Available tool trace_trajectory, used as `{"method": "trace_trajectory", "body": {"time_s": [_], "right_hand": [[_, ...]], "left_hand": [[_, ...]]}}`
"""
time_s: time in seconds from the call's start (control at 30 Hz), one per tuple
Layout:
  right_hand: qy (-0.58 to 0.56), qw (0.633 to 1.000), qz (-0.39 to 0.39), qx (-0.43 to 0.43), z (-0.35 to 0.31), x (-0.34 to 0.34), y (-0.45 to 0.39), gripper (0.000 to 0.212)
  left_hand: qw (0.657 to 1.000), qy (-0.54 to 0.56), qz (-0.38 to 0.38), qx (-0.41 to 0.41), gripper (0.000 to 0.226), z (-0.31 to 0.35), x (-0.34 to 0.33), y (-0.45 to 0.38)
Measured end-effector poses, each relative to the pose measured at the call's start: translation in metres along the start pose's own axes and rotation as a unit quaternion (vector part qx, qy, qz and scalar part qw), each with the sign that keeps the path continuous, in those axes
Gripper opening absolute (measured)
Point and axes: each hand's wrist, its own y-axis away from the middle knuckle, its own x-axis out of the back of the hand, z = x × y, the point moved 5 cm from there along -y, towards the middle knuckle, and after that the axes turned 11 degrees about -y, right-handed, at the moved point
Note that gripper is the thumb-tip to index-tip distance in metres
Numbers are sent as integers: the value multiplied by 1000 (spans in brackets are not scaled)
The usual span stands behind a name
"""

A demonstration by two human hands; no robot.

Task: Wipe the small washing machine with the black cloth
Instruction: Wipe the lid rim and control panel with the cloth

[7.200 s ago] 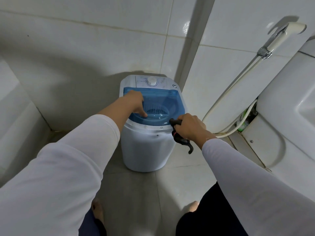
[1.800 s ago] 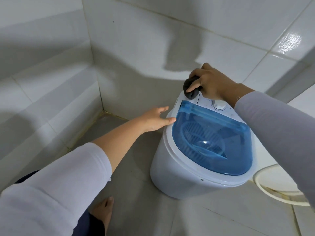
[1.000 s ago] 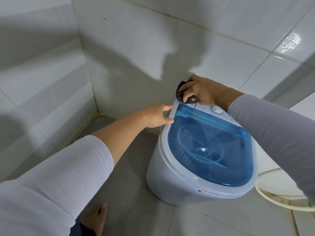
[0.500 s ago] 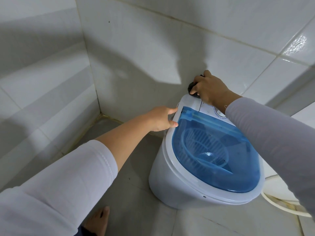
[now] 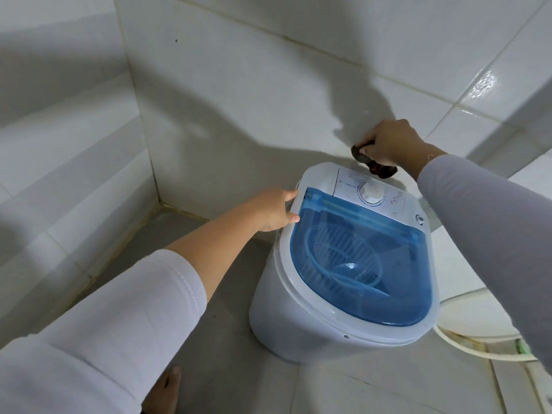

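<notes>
White small washing machine (image 5: 298, 321) with blue lid (image 5: 373, 264), panel writing too blurry to read, right hand (image 5: 391, 143) squeezing black cloth (image 5: 375, 164) at back edge, left hand (image 5: 273, 209) gripping rim.

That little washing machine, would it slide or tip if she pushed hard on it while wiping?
Probably it would shift. The small washing machine looks like thin plastic with an empty tub under the blue lid, so likely light. It stands on smooth floor tiles, which suggests sliding. The left hand grips its rim, seemingly steadying it while the right hand works the black cloth.
</notes>
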Motion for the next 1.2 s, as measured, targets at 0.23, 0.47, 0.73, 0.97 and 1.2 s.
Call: {"method": "trace_trajectory", "body": {"time_s": [0.23, 0.47, 0.73, 0.97, 1.2], "right_hand": [[-42, 998, -31, -48, 1, -35, -8, 32], [-1, 998, -55, -40, -6, -43, -7, 36], [37, 997, -63, 22, -13, -51, 12, 35], [95, 985, -113, 90, -17, -54, 35, 37], [201, 961, -130, 141, -20, -49, 49, 26]], "left_hand": [[1000, -10, -1, -2, 65, 0, -1, 0], [1000, -8, 2, -1, 66, 0, 0, -1], [1000, -31, 5, 2, 66, 2, 1, 0], [999, -52, 10, 3, 66, 5, 2, 2], [998, -67, 11, 7, 66, 5, 1, 1]]}}
